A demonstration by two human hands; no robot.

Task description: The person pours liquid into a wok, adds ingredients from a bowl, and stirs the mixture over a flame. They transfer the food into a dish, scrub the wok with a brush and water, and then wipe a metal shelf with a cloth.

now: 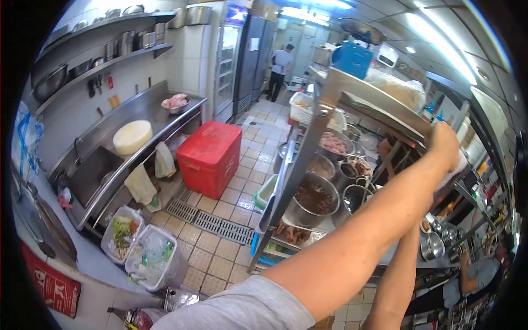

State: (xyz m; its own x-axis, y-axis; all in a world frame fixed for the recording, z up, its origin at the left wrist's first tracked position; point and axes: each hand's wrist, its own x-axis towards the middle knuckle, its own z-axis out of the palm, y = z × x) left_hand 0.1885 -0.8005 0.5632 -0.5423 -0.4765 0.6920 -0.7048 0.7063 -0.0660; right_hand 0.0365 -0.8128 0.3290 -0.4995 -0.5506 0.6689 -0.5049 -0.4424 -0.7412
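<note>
- commercial kitchen, tiled floor, with a floor grate (212, 223) down the aisle; steel counter and sink (96, 173) along the left wall, steel rack on the right.
- left side: pale round block (132, 136) on the counter, red box (209, 157) on the floor beside it, two lined bins (154, 264) of scraps in the near left.
- right side: large pots (314, 198) of food on the rack's middle level; above them the upper steel shelf (366, 98) carries a blue item (352, 58) and a pale bagged load (399, 88).
- left hand (445, 142): arm stretched up and to the right, hand at the near edge of the upper steel shelf, touching or just beside it.
- left fingers: they curl away from the camera, with only the back of the hand in view; cannot tell whether they grip the shelf's edge or merely rest on it.
- a pale patch sits just under that hand; too small to identify.
- right forearm (404, 275): raised the same way, lower and nearer; its hand is hidden behind the left arm, so the state of its fingers is not seen.
- progress, as a judgement: the reach is at the shelf; nothing is seen held clear of it, and the bagged load and blue item sit in place on top.
- others present: one person (280, 69) standing far down the aisle, another person (484, 269) low at the near right, both well apart from the hands.
</note>
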